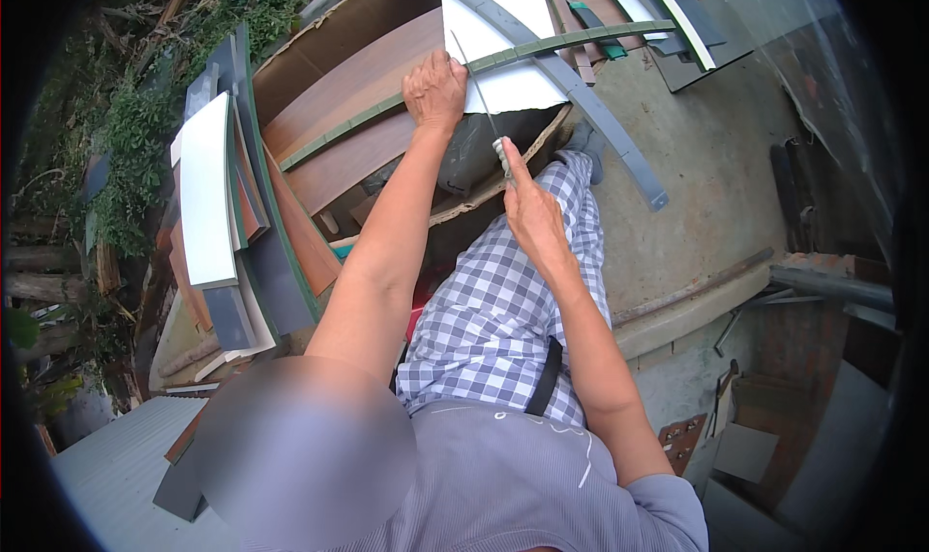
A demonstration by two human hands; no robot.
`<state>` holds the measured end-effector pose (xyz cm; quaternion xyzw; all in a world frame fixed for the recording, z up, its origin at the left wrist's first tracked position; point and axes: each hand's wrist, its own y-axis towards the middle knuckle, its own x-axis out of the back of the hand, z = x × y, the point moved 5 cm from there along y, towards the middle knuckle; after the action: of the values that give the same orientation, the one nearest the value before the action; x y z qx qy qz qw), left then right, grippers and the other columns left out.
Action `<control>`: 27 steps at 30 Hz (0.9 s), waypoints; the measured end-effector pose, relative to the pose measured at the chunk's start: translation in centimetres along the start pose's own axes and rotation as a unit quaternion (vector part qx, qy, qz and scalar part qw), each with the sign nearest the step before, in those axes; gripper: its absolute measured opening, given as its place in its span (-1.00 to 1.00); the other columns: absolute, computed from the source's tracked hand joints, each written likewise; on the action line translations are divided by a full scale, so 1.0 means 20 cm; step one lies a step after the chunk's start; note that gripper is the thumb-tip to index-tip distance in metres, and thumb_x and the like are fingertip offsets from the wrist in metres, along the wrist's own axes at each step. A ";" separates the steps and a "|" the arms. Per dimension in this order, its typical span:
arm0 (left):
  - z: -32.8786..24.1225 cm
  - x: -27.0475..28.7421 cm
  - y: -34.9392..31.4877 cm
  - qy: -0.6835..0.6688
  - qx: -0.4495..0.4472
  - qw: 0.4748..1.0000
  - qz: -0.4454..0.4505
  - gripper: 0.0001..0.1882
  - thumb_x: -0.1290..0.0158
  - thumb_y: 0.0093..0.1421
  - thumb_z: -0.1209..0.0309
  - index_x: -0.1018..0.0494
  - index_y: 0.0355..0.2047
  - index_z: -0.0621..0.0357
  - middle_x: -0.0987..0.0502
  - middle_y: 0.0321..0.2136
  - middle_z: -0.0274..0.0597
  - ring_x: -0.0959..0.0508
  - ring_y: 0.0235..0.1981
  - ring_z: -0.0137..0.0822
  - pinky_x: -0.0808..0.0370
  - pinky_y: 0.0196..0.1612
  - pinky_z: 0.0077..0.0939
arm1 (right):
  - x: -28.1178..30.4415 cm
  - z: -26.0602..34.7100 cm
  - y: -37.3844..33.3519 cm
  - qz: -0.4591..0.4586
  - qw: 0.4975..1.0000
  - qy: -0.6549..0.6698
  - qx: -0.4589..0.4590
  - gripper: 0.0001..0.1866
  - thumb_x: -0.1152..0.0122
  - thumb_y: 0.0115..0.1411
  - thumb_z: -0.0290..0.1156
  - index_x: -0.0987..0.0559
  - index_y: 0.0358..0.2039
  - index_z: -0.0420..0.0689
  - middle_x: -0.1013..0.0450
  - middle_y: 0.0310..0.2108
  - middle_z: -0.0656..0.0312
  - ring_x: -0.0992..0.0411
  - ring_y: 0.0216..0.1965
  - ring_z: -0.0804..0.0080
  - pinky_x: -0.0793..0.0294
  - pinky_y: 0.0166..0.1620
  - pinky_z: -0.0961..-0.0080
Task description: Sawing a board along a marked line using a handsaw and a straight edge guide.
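Observation:
A long, narrow green strip (571, 39) with evenly spaced marks runs across a large open cardboard box (464, 207). My left hand (435, 89) is closed on the strip near its middle, fingers curled. In my right hand (534, 218) is the pale, ridged handle of a long thin-bladed tool (485, 104), which may be a saw or a knife. Its blade points away from me and crosses at the strip, just right of my left fist. Beneath the strip are brown wood-grain boards (358, 92) and a white board (503, 15).
A grey marked strip (600, 117) slants beyond the box onto the concrete floor (702, 165). Offcut boards (208, 194) lean in a pile at the left, beside plants (135, 146). My checked trouser leg (494, 305) is close to the box. Clear plastic sheeting (803, 39) hangs at the far right.

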<state>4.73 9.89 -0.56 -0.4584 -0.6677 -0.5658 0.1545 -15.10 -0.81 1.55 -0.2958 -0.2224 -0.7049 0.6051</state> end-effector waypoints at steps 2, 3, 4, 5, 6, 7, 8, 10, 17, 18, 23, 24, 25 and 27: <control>0.00 0.01 0.00 -0.009 -0.002 1.000 -0.007 -0.81 0.09 0.12 0.23 -0.36 -0.45 0.06 -0.51 -0.49 -0.19 -0.50 -0.43 -0.16 -0.31 -0.32 -0.24 | 0.00 -0.03 -0.09 0.009 1.000 0.001 -0.008 -0.32 0.06 0.21 -0.52 -0.05 0.32 0.19 -0.45 -0.49 -0.13 -0.46 -0.45 -0.09 -0.35 -0.32 0.05; -0.01 0.00 0.00 -0.001 0.001 1.000 0.003 -0.81 0.09 0.11 0.23 -0.37 -0.45 0.06 -0.51 -0.49 -0.19 -0.50 -0.43 -0.17 -0.31 -0.32 -0.24 | 0.01 -0.03 -0.11 0.016 1.000 0.004 -0.017 -0.31 0.05 0.21 -0.52 -0.06 0.32 0.20 -0.45 -0.50 -0.11 -0.45 -0.47 -0.06 -0.35 -0.33 0.07; -0.01 -0.01 0.00 0.007 0.003 1.000 0.014 -0.81 0.08 0.11 0.23 -0.37 -0.45 0.06 -0.51 -0.49 -0.19 -0.50 -0.43 -0.17 -0.32 -0.32 -0.24 | 0.02 -0.03 -0.10 0.015 1.000 0.003 -0.018 -0.31 0.05 0.21 -0.52 -0.06 0.32 0.20 -0.45 -0.50 -0.11 -0.45 -0.47 -0.06 -0.35 -0.33 0.07; -0.01 0.00 0.00 0.006 0.003 1.000 0.013 -0.81 0.08 0.11 0.23 -0.37 -0.45 0.06 -0.51 -0.49 -0.19 -0.50 -0.43 -0.17 -0.32 -0.32 -0.24 | 0.03 -0.02 -0.09 0.016 1.000 0.017 -0.017 -0.32 0.05 0.21 -0.51 -0.06 0.32 0.19 -0.44 -0.51 -0.11 -0.45 -0.48 -0.07 -0.34 -0.34 0.08; -0.02 0.00 0.00 0.003 0.000 1.000 0.007 -0.81 0.08 0.11 0.23 -0.37 -0.45 0.06 -0.51 -0.49 -0.19 -0.50 -0.43 -0.17 -0.32 -0.32 -0.24 | 0.04 -0.01 -0.09 0.014 0.999 0.030 -0.019 -0.33 0.05 0.21 -0.50 -0.07 0.31 0.19 -0.44 -0.53 -0.12 -0.44 -0.49 -0.08 -0.33 -0.35 0.08; -0.02 0.00 0.00 0.001 -0.003 1.000 0.000 -0.81 0.08 0.11 0.23 -0.37 -0.45 0.06 -0.52 -0.49 -0.18 -0.51 -0.43 -0.17 -0.32 -0.32 -0.24 | 0.05 -0.01 -0.06 0.010 0.999 0.029 -0.021 -0.33 0.05 0.21 -0.50 -0.07 0.31 0.19 -0.44 -0.53 -0.12 -0.44 -0.49 -0.08 -0.33 -0.35 0.08; -0.02 0.00 0.00 -0.003 -0.005 1.000 0.000 -0.81 0.08 0.11 0.23 -0.37 -0.45 0.06 -0.52 -0.49 -0.18 -0.51 -0.43 -0.17 -0.32 -0.32 -0.24 | 0.05 0.01 0.00 0.004 0.999 0.031 -0.006 -0.33 0.05 0.21 -0.50 -0.07 0.31 0.19 -0.43 -0.54 -0.13 -0.43 -0.50 -0.09 -0.32 -0.35 0.08; -0.01 0.01 0.00 0.003 -0.001 1.000 0.000 -0.81 0.08 0.11 0.23 -0.38 -0.45 0.06 -0.52 -0.50 -0.18 -0.51 -0.43 -0.17 -0.33 -0.32 -0.25 | 0.05 0.05 0.11 0.018 0.999 0.029 0.005 -0.36 0.08 0.19 -0.49 -0.10 0.30 0.11 -0.47 -0.47 -0.16 -0.46 -0.36 -0.19 -0.39 -0.24 -0.04; 0.01 0.00 0.00 0.003 0.002 1.000 0.009 -0.82 0.08 0.12 0.24 -0.38 -0.44 0.06 -0.52 -0.50 -0.17 -0.51 -0.43 -0.17 -0.33 -0.32 -0.24 | 0.02 0.03 0.08 -0.012 0.999 0.036 0.027 -0.36 0.07 0.22 -0.47 -0.07 0.31 0.16 -0.45 -0.45 -0.20 -0.45 -0.39 -0.17 -0.33 -0.28 0.02; -0.02 -0.01 0.00 -0.006 -0.003 1.000 0.003 -0.82 0.08 0.12 0.24 -0.38 -0.44 0.06 -0.53 -0.49 -0.17 -0.51 -0.43 -0.17 -0.33 -0.32 -0.24 | 0.03 0.01 0.03 -0.012 0.999 0.033 0.021 -0.36 0.07 0.22 -0.47 -0.07 0.31 0.16 -0.45 -0.45 -0.20 -0.45 -0.39 -0.17 -0.33 -0.28 0.02; -0.01 -0.01 0.00 0.005 0.003 1.000 0.014 -0.81 0.10 0.12 0.24 -0.39 -0.43 0.06 -0.53 -0.48 -0.17 -0.52 -0.42 -0.17 -0.34 -0.32 -0.24 | 0.03 -0.02 -0.11 0.020 0.999 0.040 -0.012 -0.34 0.04 0.22 -0.48 -0.07 0.32 0.18 -0.46 -0.45 -0.16 -0.46 -0.44 -0.09 -0.34 -0.32 0.08; -0.02 -0.01 0.00 0.000 0.003 1.000 0.012 -0.81 0.10 0.12 0.24 -0.39 -0.44 0.06 -0.53 -0.48 -0.17 -0.52 -0.43 -0.16 -0.34 -0.32 -0.24 | 0.04 -0.01 -0.10 0.019 0.999 0.040 -0.013 -0.34 0.04 0.22 -0.48 -0.07 0.32 0.18 -0.46 -0.45 -0.16 -0.46 -0.44 -0.09 -0.34 -0.32 0.08; -0.02 -0.01 0.01 -0.005 0.002 1.000 0.010 -0.81 0.11 0.13 0.24 -0.39 -0.44 0.06 -0.53 -0.48 -0.17 -0.52 -0.43 -0.16 -0.34 -0.32 -0.24 | 0.05 0.00 -0.08 0.022 0.999 0.038 -0.014 -0.34 0.05 0.22 -0.48 -0.07 0.31 0.17 -0.47 -0.45 -0.16 -0.46 -0.43 -0.10 -0.34 -0.31 0.07; -0.01 0.00 0.00 -0.003 0.000 1.000 0.004 -0.81 0.11 0.13 0.24 -0.39 -0.44 0.06 -0.53 -0.49 -0.17 -0.52 -0.44 -0.16 -0.34 -0.32 -0.24 | 0.06 0.02 -0.02 0.024 0.999 0.036 -0.015 -0.35 0.05 0.22 -0.47 -0.07 0.31 0.17 -0.47 -0.46 -0.15 -0.46 -0.43 -0.11 -0.34 -0.31 0.05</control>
<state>4.68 9.73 -0.44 -0.4627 -0.6663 -0.5641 0.1541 -15.47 -1.35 2.77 -0.2847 -0.1828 -0.7037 0.6247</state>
